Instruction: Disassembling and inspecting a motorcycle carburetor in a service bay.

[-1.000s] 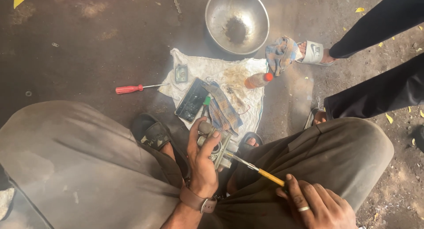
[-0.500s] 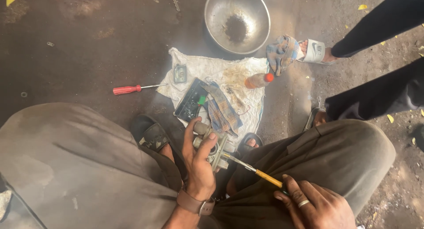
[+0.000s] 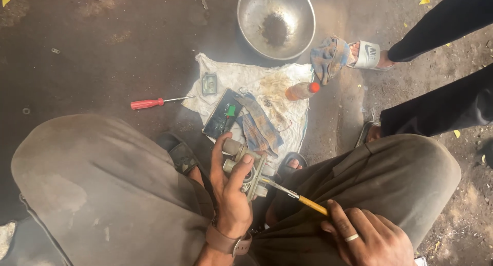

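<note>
My left hand [image 3: 229, 194] grips a greyish metal part with short tubes [image 3: 249, 169], held between my knees. My right hand [image 3: 367, 239], a ring on one finger, holds a yellow-handled screwdriver [image 3: 297, 196] whose metal tip touches the part. Just beyond the part a white cloth [image 3: 241, 86] lies on the ground. On the cloth are a dark circuit board [image 3: 222, 120], a folded checked rag [image 3: 259, 126], a small square piece [image 3: 209, 83] and a small orange bottle with a red cap [image 3: 302, 90].
A red-handled screwdriver [image 3: 154, 102] lies on the dark ground left of the cloth. A steel bowl [image 3: 298, 12] with dark residue stands beyond it. Another person's legs in dark trousers [image 3: 441, 99] and a sandalled foot [image 3: 367, 55] beside a crumpled blue rag [image 3: 328, 58] are at right.
My left hand has shifted slightly on the metal part, and the yellow-handled screwdriver's tip has moved in against it. The view has tilted a little.
</note>
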